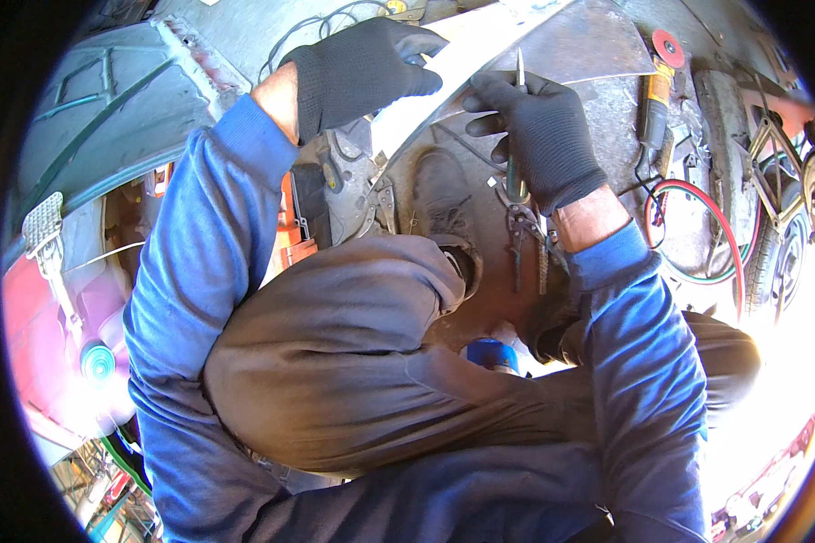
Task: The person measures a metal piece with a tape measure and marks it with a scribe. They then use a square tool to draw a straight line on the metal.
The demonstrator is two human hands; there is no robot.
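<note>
My left hand (pixel 362 72), in a black knitted glove, lies over the left edge of a long, sunlit, pale strip of sheet (pixel 471 54). Its thumb and forefinger are apart, with a small pale spot showing between them that I cannot make out; the other fingers are hidden. Across the strip, my right hand (pixel 548 131), gloved alike, is closed around a slim pointed tool (pixel 520 65), like a scriber. The tool's metal point stands up past the forefinger, and its greenish handle end shows below the palm. Beneath the strip's right side lies a dark metal sheet (pixel 589 41).
Locking pliers (pixel 387 206) lie left of my shoe (pixel 444 195), and more pliers (pixel 521 226) lie right of it. An angle grinder (pixel 658 90) with a red disc rests at right, near a red hose (pixel 720 217) and a wheel (pixel 788 249). A greenish panel (pixel 109 109) stands at left.
</note>
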